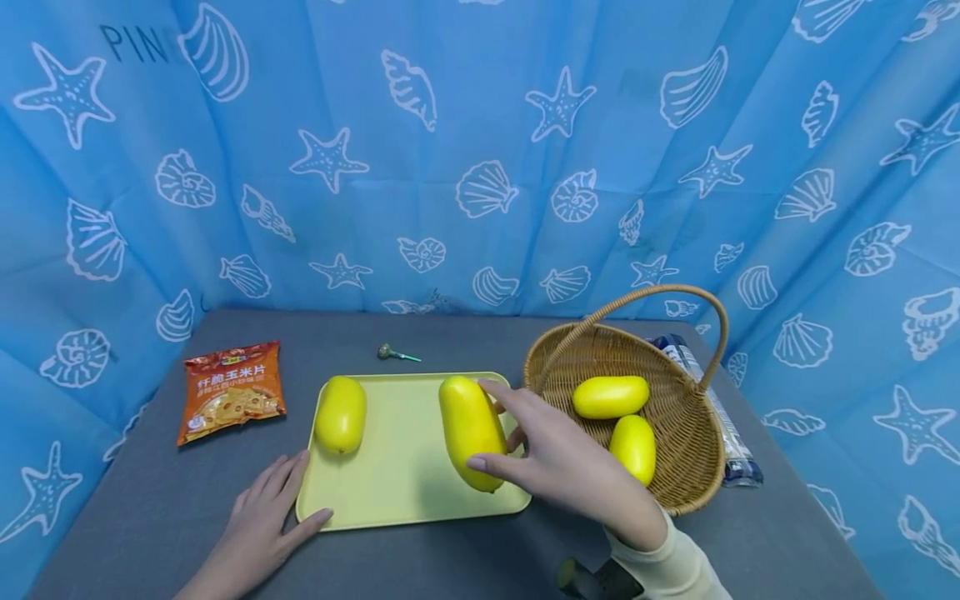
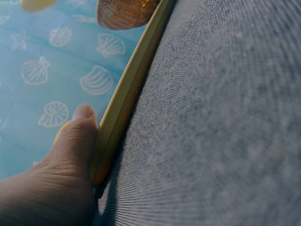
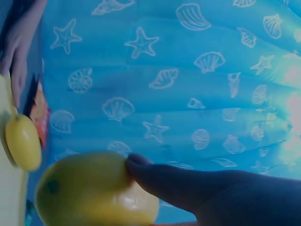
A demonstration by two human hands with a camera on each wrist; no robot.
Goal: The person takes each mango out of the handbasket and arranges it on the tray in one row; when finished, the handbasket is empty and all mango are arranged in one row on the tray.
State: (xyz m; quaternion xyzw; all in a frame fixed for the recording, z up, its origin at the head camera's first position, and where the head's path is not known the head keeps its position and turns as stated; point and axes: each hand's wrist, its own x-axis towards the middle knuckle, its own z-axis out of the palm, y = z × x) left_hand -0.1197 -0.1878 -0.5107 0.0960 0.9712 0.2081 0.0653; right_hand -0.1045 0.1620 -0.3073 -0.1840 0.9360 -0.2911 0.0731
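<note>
My right hand [image 1: 555, 450] grips an oblong yellow fruit, mango-like in shape [image 1: 471, 433], between thumb and fingers, above the right part of a pale yellow tray [image 1: 397, 475]. In the right wrist view the thumb presses on the side of this held fruit [image 3: 94, 193]. A similar yellow fruit [image 1: 341, 415] lies at the tray's left end. My left hand [image 1: 258, 517] rests at the tray's front left corner, fingers extended and thumb on the rim. The left wrist view shows the thumb [image 2: 77, 136] against the tray edge [image 2: 117, 103]; the other fingers are hidden there.
A wicker basket [image 1: 686, 442] with a tall handle stands right of the tray, holding two more yellow fruits [image 1: 611, 397]. Behind it lies a dark blue packet [image 1: 738, 450]. An orange snack bag [image 1: 232, 390] lies at left, and a small lollipop [image 1: 397, 353] behind the tray.
</note>
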